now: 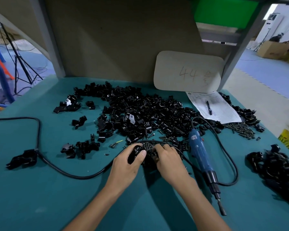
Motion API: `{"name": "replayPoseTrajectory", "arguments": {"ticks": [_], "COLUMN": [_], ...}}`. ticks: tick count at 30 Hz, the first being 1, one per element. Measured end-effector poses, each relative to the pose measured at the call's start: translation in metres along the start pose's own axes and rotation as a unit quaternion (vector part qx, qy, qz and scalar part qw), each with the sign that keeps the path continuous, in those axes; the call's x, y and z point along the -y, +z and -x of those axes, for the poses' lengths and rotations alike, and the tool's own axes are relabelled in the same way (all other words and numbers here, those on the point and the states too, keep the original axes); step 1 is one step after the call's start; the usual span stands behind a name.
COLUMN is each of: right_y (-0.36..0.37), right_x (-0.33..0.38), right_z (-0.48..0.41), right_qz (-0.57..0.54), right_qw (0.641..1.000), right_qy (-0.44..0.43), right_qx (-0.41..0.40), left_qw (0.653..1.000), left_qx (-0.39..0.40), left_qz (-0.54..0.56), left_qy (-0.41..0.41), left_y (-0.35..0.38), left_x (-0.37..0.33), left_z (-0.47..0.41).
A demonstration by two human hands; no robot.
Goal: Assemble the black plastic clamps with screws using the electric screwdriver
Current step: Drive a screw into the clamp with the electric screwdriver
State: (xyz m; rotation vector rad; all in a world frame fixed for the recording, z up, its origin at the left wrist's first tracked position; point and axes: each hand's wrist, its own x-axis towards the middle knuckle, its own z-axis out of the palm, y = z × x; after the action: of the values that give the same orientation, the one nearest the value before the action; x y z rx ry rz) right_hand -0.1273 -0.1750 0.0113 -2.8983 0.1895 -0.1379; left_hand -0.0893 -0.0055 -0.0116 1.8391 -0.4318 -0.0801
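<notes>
Two hands work close together over the green table, side by side with a small gap between them. The left hand is curled round a black clamp, with the thumb pressed on top of it. The right hand has its fingers bent down into a small heap of screws. I cannot tell if it has picked one up. The blue electric screwdriver lies flat on the table just to the right of the right hand, and no hand is on it. Its tip points toward the near edge of the table. Its black cable loops behind the hands and runs far off to the left, where a black part lies against it. Behind the hands there is a big pile of black clamp parts, spread wide across the table. A few loose parts lie to the left of it. Another heap of black parts sits at the right side of the table. More screws lie at the far right, next to a sheet of paper with a pen on it. A pale card with "44" written on it leans up at the back.
</notes>
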Motion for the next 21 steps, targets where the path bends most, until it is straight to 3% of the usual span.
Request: {"name": "replayPoseTrajectory", "arguments": {"ticks": [4, 7, 10, 14, 21], "right_y": [0.001, -0.005, -0.011, -0.012, -0.010], "right_x": [-0.001, -0.003, -0.001, 0.008, 0.012], "right_z": [-0.004, -0.002, 0.003, 0.009, 0.012], "right_qz": [-0.021, -0.135, -0.289, -0.505, -0.525], "right_qw": [1.000, 0.989, 0.953, 0.857, 0.849], "right_qy": [0.006, 0.044, 0.048, 0.069, 0.033], "right_qx": [-0.009, -0.046, -0.070, -0.075, -0.051], "left_qw": [1.000, 1.000, 1.000, 1.000, 0.999], "left_qx": [-0.002, -0.005, -0.010, -0.002, 0.019], "left_qz": [-0.001, -0.006, -0.004, -0.022, -0.042], "left_qy": [0.006, 0.002, -0.007, 0.006, 0.025], "left_y": [0.000, -0.001, -0.001, 0.001, 0.002], "left_x": [0.000, 0.000, 0.001, 0.003, 0.006], "left_z": [0.001, 0.002, 0.001, 0.001, -0.001]}}
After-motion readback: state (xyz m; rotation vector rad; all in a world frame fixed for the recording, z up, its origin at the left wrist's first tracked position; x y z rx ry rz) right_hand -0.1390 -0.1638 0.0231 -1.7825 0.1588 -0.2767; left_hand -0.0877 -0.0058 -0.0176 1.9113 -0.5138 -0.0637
